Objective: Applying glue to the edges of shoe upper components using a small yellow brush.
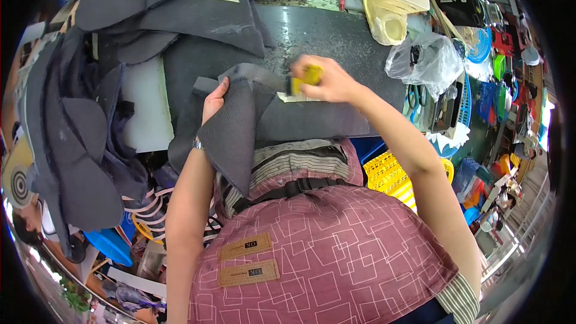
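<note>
My left hand (214, 101) is closed on the edge of a dark grey padded fabric piece (232, 132), thumb on top. That piece is folded over, and a ribbed flap hangs down toward my apron. In my right hand (331, 81) is a small yellow block with a dark edge (307, 78), gripped by the fingers and slightly blurred; its exact kind is unclear. Its dark side is above the right end of the raised fabric edge. Just below it lies a pale strip (295, 98), next to another flat dark grey panel (318, 119).
More dark grey fabric pieces (198, 21) are piled at the far left and hang over the left side (84, 162). A cream plastic container (393, 0) stands at the far right, near a clear plastic bag (425, 63) and scissors (415, 96). A yellow basket (390, 174) sits below the table edge.
</note>
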`<state>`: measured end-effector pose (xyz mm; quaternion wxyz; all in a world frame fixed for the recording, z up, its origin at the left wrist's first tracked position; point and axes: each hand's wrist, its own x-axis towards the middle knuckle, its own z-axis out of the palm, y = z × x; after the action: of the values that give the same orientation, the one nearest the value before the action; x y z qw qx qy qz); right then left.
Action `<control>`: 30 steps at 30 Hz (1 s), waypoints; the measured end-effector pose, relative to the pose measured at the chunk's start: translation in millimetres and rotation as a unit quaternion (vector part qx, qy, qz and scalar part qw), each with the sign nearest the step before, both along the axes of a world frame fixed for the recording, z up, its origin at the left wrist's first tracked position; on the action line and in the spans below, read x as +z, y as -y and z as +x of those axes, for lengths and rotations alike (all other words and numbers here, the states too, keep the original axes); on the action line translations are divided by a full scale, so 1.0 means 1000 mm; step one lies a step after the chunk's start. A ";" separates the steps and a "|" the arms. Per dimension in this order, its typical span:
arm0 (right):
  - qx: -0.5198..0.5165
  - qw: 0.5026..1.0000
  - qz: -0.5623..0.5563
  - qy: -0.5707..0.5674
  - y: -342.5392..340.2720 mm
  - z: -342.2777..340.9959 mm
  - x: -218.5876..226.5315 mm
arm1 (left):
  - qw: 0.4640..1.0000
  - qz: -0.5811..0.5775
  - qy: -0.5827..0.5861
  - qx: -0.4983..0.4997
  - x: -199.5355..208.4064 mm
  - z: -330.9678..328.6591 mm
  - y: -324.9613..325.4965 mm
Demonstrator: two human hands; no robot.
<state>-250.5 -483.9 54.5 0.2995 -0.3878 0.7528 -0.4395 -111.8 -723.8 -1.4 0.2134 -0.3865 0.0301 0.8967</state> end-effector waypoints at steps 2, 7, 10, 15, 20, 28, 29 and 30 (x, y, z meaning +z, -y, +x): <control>-0.022 0.997 -0.032 -0.073 -0.019 0.004 0.012 | 1.000 -0.009 -0.020 -0.016 0.016 -0.009 0.004; -0.054 0.994 -0.070 -0.057 0.011 0.030 0.017 | 0.997 -0.038 -0.041 -0.045 0.013 -0.020 0.023; -0.118 0.991 -0.006 -0.055 -0.032 0.016 0.025 | 0.810 -0.556 -0.068 -0.173 0.012 -0.033 0.065; -0.245 0.964 0.006 -0.101 -0.097 0.020 0.055 | 0.387 -0.879 -0.274 0.054 0.154 -0.048 0.035; 0.045 0.945 0.017 -0.324 -0.050 0.061 0.069 | 0.066 -0.749 -0.524 -0.400 0.097 -0.001 -0.064; 0.102 0.896 0.385 -0.194 -0.002 0.089 0.025 | 0.416 -0.809 -0.303 -0.286 0.082 -0.063 -0.064; 0.086 0.907 0.377 -0.165 -0.003 0.081 0.029 | 0.416 -0.830 -0.287 -0.234 0.113 -0.082 -0.046; 0.075 0.905 0.387 -0.164 -0.013 0.079 0.028 | 0.330 -0.872 -0.281 -0.229 0.149 -0.103 -0.027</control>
<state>-171.6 -471.4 82.8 0.3305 -0.3634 0.8708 -0.0206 -214.4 -697.2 147.2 -0.0693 -0.0544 0.9402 0.3290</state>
